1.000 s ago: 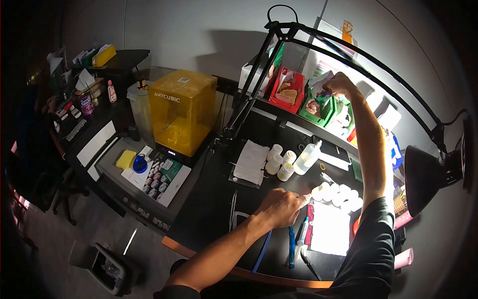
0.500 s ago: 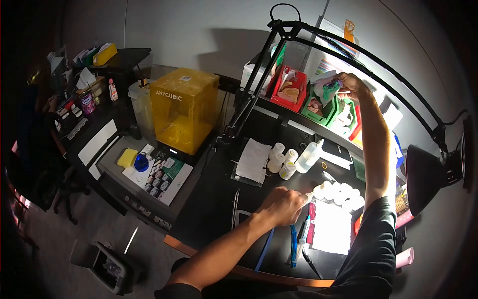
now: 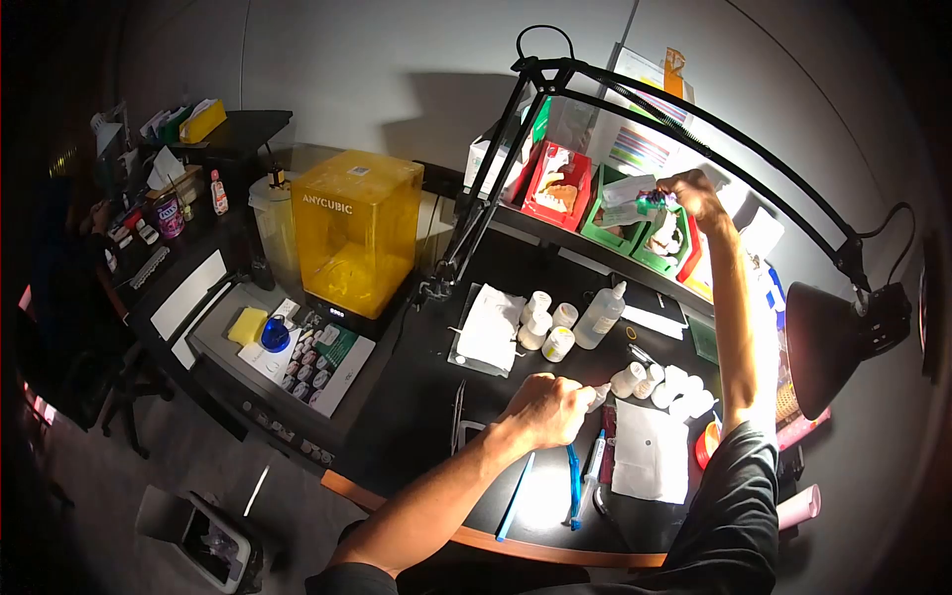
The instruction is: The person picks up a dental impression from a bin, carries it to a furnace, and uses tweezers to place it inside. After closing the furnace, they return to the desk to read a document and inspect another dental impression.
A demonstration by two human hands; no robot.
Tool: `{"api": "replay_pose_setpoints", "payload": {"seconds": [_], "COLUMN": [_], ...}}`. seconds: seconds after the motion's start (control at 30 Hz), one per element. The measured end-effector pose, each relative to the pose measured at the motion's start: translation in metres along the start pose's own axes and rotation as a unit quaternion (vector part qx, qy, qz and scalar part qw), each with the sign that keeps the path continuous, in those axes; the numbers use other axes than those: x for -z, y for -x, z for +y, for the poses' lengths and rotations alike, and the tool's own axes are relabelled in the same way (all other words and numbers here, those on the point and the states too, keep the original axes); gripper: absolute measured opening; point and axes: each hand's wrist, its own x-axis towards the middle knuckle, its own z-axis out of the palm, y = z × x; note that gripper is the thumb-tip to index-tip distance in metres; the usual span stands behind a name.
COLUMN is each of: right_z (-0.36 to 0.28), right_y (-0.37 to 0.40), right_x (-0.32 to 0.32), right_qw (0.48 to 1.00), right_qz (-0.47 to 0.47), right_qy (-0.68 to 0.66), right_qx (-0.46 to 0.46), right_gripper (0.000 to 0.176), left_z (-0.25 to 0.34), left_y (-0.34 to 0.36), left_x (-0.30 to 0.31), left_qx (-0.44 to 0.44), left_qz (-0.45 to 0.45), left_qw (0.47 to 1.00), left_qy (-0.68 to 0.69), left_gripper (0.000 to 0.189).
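My right hand (image 3: 694, 194) is raised over the green bins (image 3: 635, 230) on the shelf. It grips a clear plastic bag (image 3: 631, 206) with a green and purple item inside, lifted above the bins. My left hand (image 3: 545, 409) rests on the black desk (image 3: 416, 397), closed on a small white bottle (image 3: 598, 397). A cluster of small white jars (image 3: 674, 389) stands just right of that hand. Blue-handled tools (image 3: 573, 482) lie on the desk below it.
A yellow resin printer (image 3: 355, 233) stands at the left. A black lamp arm (image 3: 684, 119) arches over the desk, its shade (image 3: 828, 347) at the right. Red bin (image 3: 557, 188), white bottles (image 3: 550, 319), folded paper (image 3: 491, 327), white sheet (image 3: 650, 451). Side bench with clutter (image 3: 169, 228).
My right hand has lifted the plastic bag out of the green bin and higher up. The view has shifted slightly. My left hand stays on the white bottle.
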Motion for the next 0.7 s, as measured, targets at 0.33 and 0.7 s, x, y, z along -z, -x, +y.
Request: {"api": "replay_pose_setpoints", "payload": {"seconds": [0.33,0.7], "right_z": [-0.022,-0.022], "right_y": [0.104,0.261], "right_x": [-0.026,-0.067], "right_qw": [0.969,0.944], "right_qz": [0.153,0.012], "right_qy": [0.002,-0.306], "right_qx": [0.196,0.125], "right_gripper": [0.022,0.013], "left_z": [0.000,0.019], "left_y": [-0.003,-0.016], "left_x": [0.005,0.020], "left_qx": [0.041,0.177], "left_qz": [0.058,0.122], "left_qw": [0.997,0.818], "left_qy": [-0.019,0.534], "left_gripper": [0.009,0.078]}}
